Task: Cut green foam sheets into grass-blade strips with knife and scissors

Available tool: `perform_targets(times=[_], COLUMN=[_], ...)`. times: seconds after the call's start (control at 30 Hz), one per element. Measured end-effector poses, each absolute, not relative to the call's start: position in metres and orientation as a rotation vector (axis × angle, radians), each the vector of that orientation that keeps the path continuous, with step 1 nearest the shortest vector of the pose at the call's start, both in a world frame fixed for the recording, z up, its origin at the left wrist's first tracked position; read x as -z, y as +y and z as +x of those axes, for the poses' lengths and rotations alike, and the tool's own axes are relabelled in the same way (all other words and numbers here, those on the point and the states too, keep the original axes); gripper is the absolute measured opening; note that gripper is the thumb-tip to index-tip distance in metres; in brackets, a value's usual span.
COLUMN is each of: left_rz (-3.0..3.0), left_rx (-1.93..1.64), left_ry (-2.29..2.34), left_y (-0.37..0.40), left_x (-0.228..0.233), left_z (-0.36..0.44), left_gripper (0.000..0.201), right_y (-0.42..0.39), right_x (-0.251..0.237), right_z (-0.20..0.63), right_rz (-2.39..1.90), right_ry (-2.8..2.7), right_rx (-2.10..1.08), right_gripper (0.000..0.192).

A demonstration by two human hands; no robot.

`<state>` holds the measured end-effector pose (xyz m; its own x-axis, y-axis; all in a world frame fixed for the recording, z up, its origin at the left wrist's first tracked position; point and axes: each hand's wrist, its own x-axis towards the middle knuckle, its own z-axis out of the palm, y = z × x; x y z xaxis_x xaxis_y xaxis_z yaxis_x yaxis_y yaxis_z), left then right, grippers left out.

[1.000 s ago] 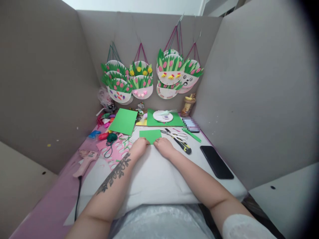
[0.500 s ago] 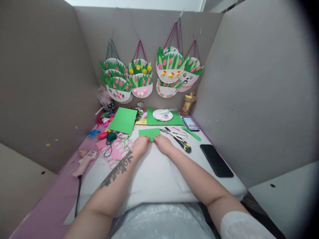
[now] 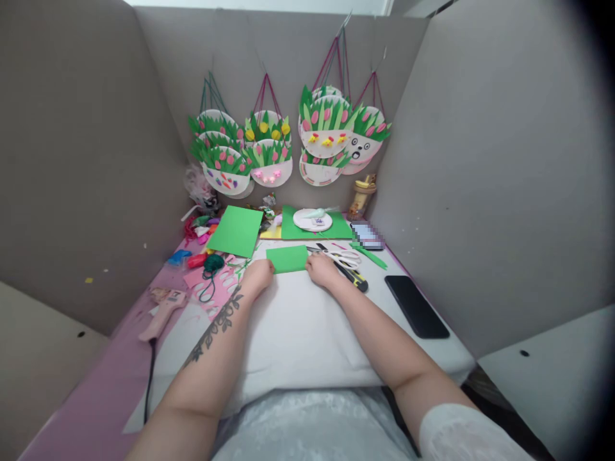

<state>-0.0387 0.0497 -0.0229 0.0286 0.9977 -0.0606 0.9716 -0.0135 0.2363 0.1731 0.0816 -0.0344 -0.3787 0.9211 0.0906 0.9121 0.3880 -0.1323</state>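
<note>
On the left, a pale pink glue gun (image 3: 166,310) lies near a ball of dark green yarn (image 3: 214,263). The left hand (image 3: 258,275), fingers curled, pinches the left edge of a small bright green paper rectangle (image 3: 287,258) above the white table covering (image 3: 307,339); the right hand (image 3: 323,269) pinches its right edge, beside white-handled scissors (image 3: 350,258) and a black-and-yellow utility knife (image 3: 358,280).
</note>
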Motion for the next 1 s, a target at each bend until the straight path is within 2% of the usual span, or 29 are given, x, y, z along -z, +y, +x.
perform_targets(times=[0.27, 0.53, 0.67, 0.77, 1.0], left_rz=[2.043, 2.134, 2.409, 2.551, 2.54], left_rx=[-0.185, -0.341, -0.505, -0.449, -0.392], left_ry=[2.094, 2.089, 1.763, 1.488, 1.527], left_y=[0.046, 0.046, 0.049, 0.05, 0.05], left_x=[0.02, 0.028, 0.028, 0.027, 0.028], left_z=[-0.039, -0.045, -0.049, -0.046, -0.036], left_gripper=[0.024, 0.03, 0.04, 0.04, 0.026], right_y=[0.081, 0.08, 0.081, 0.082, 0.075], right_x=[0.036, 0.04, 0.043, 0.047, 0.05], right_z=[0.177, 0.181, 0.183, 0.184, 0.176], right_rz=[-1.748, -1.73, -1.584, -1.364, -1.098], right_ry=[-2.406, -2.339, -2.365, -2.45, -2.629], right_rx=[-0.055, -0.075, -0.158, -0.199, -0.213], right_gripper=[0.031, 0.024, 0.032, 0.045, 0.044])
